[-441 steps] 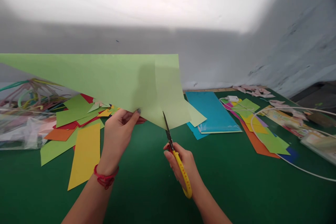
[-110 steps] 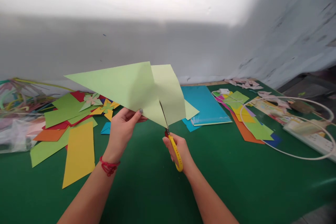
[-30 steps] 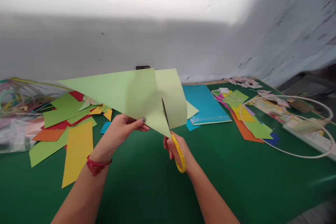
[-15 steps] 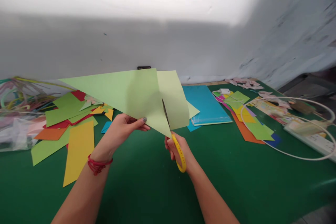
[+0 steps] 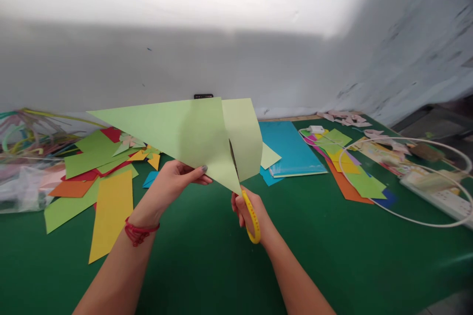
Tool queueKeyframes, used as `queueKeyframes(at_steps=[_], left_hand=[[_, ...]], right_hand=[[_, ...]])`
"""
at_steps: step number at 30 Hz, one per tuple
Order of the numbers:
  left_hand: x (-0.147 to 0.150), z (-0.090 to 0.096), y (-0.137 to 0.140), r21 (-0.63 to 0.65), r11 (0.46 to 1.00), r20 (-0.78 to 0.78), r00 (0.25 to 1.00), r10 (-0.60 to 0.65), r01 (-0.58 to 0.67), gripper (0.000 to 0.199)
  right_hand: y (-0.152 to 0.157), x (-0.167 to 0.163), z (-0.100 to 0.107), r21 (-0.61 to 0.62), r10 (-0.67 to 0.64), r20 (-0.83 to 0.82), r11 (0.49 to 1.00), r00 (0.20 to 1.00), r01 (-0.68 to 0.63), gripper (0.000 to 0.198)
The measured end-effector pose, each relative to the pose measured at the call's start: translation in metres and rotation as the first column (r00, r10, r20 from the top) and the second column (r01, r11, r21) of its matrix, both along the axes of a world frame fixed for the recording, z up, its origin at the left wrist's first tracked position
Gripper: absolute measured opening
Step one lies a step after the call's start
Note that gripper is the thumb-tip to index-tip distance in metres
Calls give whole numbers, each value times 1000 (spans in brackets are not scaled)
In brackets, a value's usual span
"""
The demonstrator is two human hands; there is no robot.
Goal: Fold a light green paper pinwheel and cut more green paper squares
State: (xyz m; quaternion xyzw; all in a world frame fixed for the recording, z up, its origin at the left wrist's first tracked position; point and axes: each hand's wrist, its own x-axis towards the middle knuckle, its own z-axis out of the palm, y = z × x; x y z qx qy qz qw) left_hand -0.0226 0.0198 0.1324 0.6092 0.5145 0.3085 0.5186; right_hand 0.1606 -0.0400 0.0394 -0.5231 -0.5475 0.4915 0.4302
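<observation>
A large sheet of light green paper (image 5: 173,128), folded into a triangle with a strip sticking out on the right, is held up above the table. My left hand (image 5: 181,177) pinches its lower edge, thumb on top and fingers beneath. In my right hand (image 5: 251,206) is a pair of scissors (image 5: 253,219) with a yellow handle. Their dark blade lies along the border between the triangle and the strip, and the strip curls away to the right of it. The other blade is hidden behind the paper.
Coloured paper sheets (image 5: 113,206) and small folded pieces lie on the green table (image 5: 207,266) at the left, beside a clear plastic bag (image 5: 29,189). To the right are a blue pack (image 5: 291,150), more paper (image 5: 351,167), a looped white cable (image 5: 406,221) and a power strip (image 5: 439,199). A wall stands behind.
The strip right of the blade has bent further, its lower right corner drawing inward. Both hands and the scissors have stayed almost in place.
</observation>
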Motion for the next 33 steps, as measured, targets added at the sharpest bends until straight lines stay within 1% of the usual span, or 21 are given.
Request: queueKeyframes(at_steps=[6,11,16,23,29,31,33], left_hand=[[0,-1,1,0,1000,5,1000,1,-1,24],[0,-2,1,6,1000,-44,999,-11,11,27],[0,-1,1,10,1000,-62,998,8,-7,28],[-1,0,2,-2,1000,-60,998,-1,1,28],[0,0,0,-21,1000,-78,997,18,-20,30],[0,1,-2,-32,999,-64,998,11,-13,29],[0,0,-3,-2,1000,-6,1000,19,-19,27]], right_hand=[[0,0,-2,1,1,8,1000,1000,-1,50],[-1,-1,-3,9,-9,13,1000,1000,9,46],[-1,-1,-3,-6,-10,-12,1000,1000,10,43],[-1,-2,-1,-42,-44,-23,998,999,43,42],[0,-2,-2,-57,-82,-14,995,997,81,40],[1,-1,-1,-50,-100,-3,994,995,100,39],[2,1,2,-25,-108,18,994,994,109,37]])
